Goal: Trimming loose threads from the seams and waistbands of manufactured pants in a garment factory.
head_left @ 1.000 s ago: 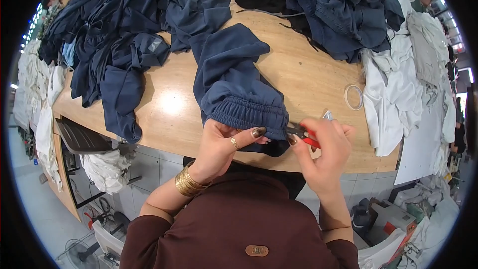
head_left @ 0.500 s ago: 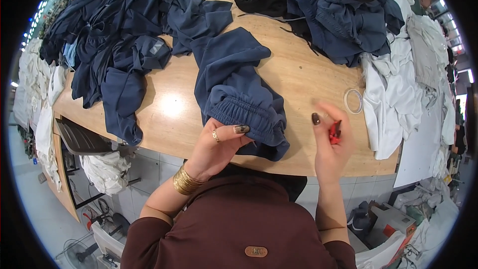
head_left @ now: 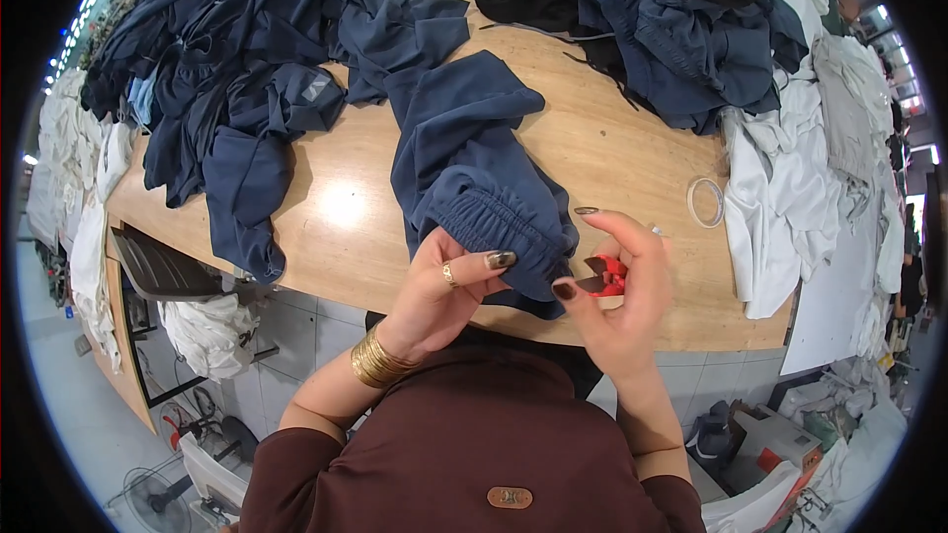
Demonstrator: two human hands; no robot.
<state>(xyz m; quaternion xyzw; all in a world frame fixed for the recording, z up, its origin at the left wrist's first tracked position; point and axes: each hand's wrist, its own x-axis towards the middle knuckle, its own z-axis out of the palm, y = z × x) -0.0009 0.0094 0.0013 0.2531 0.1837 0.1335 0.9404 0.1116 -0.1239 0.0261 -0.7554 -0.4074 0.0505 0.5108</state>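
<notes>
Evidently the left hand (head_left: 449,286) pinches the gathered waistband of the navy garment (head_left: 499,222) between thumb and fingers; the garment lies on the table (head_left: 632,173), its gathered end at the near edge. The right hand (head_left: 632,301) cradles red-handled snips (head_left: 611,277), thumb and forefinger spread apart. Risk, as judged: blades this near the gathers could nick cloth or fingertips should the fabric shift. Containers: one box (head_left: 785,434) on the floor, right; contents cannot be determined.
</notes>
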